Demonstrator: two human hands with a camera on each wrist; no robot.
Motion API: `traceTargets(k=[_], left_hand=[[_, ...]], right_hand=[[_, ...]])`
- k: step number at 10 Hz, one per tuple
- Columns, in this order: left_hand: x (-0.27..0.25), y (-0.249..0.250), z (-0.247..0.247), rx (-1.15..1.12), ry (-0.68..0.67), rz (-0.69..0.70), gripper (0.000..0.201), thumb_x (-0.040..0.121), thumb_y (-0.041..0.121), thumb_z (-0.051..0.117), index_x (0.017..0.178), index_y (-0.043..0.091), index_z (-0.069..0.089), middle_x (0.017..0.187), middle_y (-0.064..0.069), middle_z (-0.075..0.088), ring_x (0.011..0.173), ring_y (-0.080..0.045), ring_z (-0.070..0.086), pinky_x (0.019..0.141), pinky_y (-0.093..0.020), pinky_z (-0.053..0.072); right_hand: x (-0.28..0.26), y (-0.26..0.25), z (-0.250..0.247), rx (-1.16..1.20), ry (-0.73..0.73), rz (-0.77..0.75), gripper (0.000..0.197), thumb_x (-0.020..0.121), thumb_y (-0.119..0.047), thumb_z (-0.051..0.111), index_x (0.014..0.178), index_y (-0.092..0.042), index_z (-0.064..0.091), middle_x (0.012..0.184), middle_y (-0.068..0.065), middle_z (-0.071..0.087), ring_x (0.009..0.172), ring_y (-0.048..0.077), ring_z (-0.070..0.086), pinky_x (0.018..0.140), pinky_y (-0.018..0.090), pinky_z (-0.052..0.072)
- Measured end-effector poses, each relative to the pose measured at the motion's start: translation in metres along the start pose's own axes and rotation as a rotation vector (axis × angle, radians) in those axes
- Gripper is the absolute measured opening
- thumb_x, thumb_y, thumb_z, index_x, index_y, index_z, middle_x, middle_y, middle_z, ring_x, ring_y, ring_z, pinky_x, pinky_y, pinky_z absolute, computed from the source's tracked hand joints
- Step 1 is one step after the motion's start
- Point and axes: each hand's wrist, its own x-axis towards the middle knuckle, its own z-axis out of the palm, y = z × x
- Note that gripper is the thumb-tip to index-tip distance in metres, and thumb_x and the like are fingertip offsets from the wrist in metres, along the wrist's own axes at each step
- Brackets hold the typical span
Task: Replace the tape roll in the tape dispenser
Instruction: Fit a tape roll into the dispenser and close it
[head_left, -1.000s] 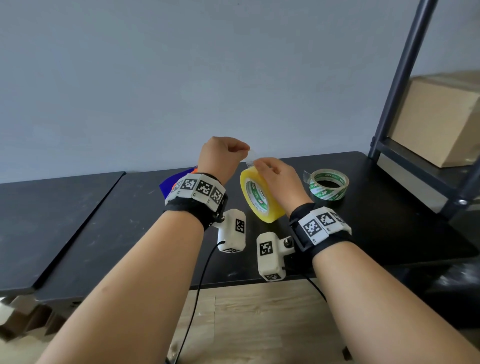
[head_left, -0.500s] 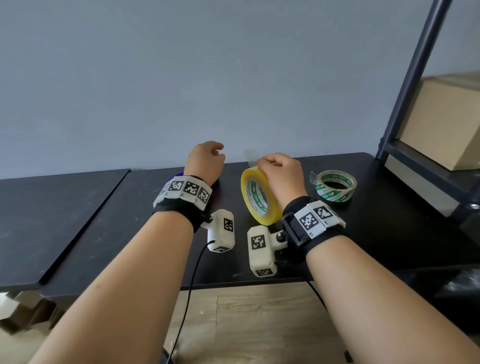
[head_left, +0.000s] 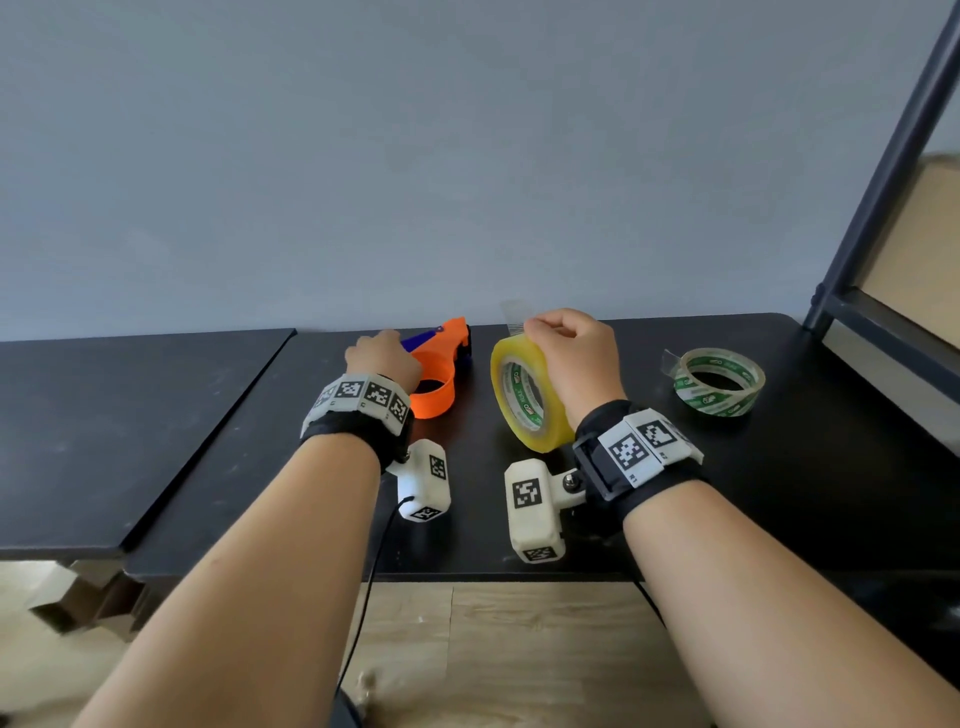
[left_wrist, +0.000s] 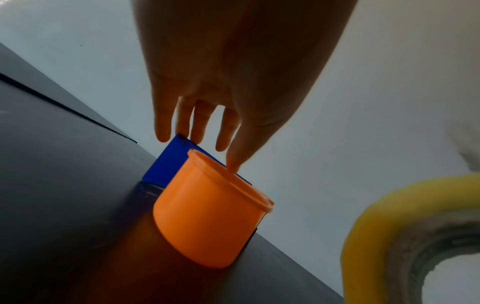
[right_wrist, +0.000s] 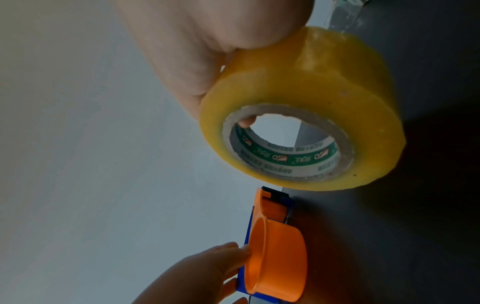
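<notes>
Two hands | left hand (left_wrist: 233, 82) fingers straight at dispenser (left_wrist: 207, 222), head-hidden

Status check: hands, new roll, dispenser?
Right hand grips yellow roll, upright on table. Left hand open, fingertips at orange dispenser. Hub bare. Nothing between.

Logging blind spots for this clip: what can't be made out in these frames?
- Tape dispenser: in the head view the left hand covers its near part; the cutter end is too small to read in any view.
- Yellow tape roll: the right hand hides its far face; the left wrist view crops it.
- Cardboard box: cut off by the head view's right edge.
- Nearly empty roll: label print too small.
</notes>
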Motion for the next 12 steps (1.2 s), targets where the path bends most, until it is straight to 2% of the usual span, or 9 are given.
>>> traceTargets(k=[2,3,4,5,7,9,10,11,12], left_hand=[[-0.005,0.002,0.001,0.075,0.149,0.129,0.032,0.086,0.029,0.054,0.112,0.016,0.067,0.117,-0.01,0.06,0.116,-0.032,0.048,0.091,-0.039,0.044],[-0.01,0.01,0.004,0.042,0.007,0.188,0.039,0.08,0.051,0.059,0.084,0.013,0.07,0.092,-0.007,0.067,0.101,-0.028,0.057,0.08,-0.035,0.05],[-0.014,0.015,0.008,0.136,-0.12,0.204,0.034,0.08,0.045,0.064,0.091,0.014,0.074,0.093,-0.005,0.069,0.085,-0.022,0.061,0.068,-0.03,0.046],[-0.017,0.02,0.005,0.126,-0.131,0.211,0.025,0.088,0.03,0.06,0.09,0.008,0.07,0.092,-0.009,0.067,0.091,-0.025,0.064,0.072,-0.031,0.045],[-0.028,0.037,-0.005,-0.078,0.049,0.261,0.025,0.087,0.021,0.056,0.095,0.005,0.072,0.095,-0.016,0.07,0.092,-0.034,0.064,0.071,-0.033,0.046],[-0.032,0.057,-0.013,-0.436,0.081,0.242,0.033,0.093,0.022,0.054,0.062,0.008,0.056,0.063,-0.01,0.051,0.066,-0.027,0.045,0.056,-0.026,0.032],[-0.025,0.062,-0.004,-0.735,-0.032,0.109,0.04,0.092,0.017,0.056,0.053,0.016,0.047,0.061,-0.009,0.05,0.073,-0.026,0.051,0.072,-0.033,0.054],[-0.026,0.063,0.009,-0.958,-0.213,-0.007,0.029,0.093,0.01,0.054,0.066,0.02,0.052,0.072,0.0,0.055,0.085,-0.024,0.059,0.09,-0.036,0.056],[-0.025,0.058,0.031,-1.016,-0.324,-0.083,0.029,0.094,0.003,0.051,0.071,0.021,0.05,0.082,-0.002,0.057,0.085,-0.022,0.058,0.092,-0.036,0.056]], right_hand=[[0.0,0.002,-0.004,0.006,0.019,0.002,0.009,0.087,-0.027,0.065,0.082,-0.022,0.071,0.081,-0.008,0.068,0.084,0.014,0.064,0.084,0.038,0.057],[0.0,0.002,-0.005,0.006,0.028,0.008,0.01,0.087,-0.027,0.065,0.083,-0.021,0.072,0.081,-0.007,0.067,0.083,0.015,0.064,0.085,0.039,0.057],[0.0,0.003,-0.007,-0.001,0.041,0.006,0.013,0.087,-0.027,0.065,0.089,-0.017,0.074,0.084,-0.005,0.069,0.087,0.016,0.066,0.087,0.041,0.057],[-0.001,0.004,-0.011,-0.006,0.045,0.007,0.011,0.088,-0.027,0.065,0.088,-0.019,0.073,0.084,-0.006,0.069,0.086,0.016,0.065,0.086,0.039,0.057],[-0.003,0.003,-0.021,-0.036,0.083,-0.029,0.009,0.087,-0.026,0.065,0.084,-0.02,0.071,0.082,-0.005,0.069,0.083,0.015,0.064,0.077,0.031,0.052],[-0.003,-0.011,-0.039,-0.074,0.124,-0.084,0.015,0.088,-0.023,0.063,0.087,-0.012,0.074,0.084,-0.002,0.07,0.081,0.016,0.063,0.076,0.031,0.051],[-0.003,-0.016,-0.053,-0.107,0.169,-0.103,0.015,0.087,-0.022,0.063,0.087,-0.013,0.075,0.085,-0.001,0.071,0.084,0.018,0.065,0.081,0.036,0.054],[-0.003,-0.015,-0.061,-0.135,0.188,-0.085,0.014,0.087,-0.024,0.062,0.085,-0.016,0.074,0.085,-0.003,0.071,0.087,0.02,0.067,0.082,0.039,0.056],[-0.006,-0.015,-0.068,-0.154,0.187,-0.081,0.017,0.088,-0.025,0.061,0.089,-0.015,0.074,0.089,-0.001,0.073,0.088,0.019,0.067,0.083,0.039,0.057]])
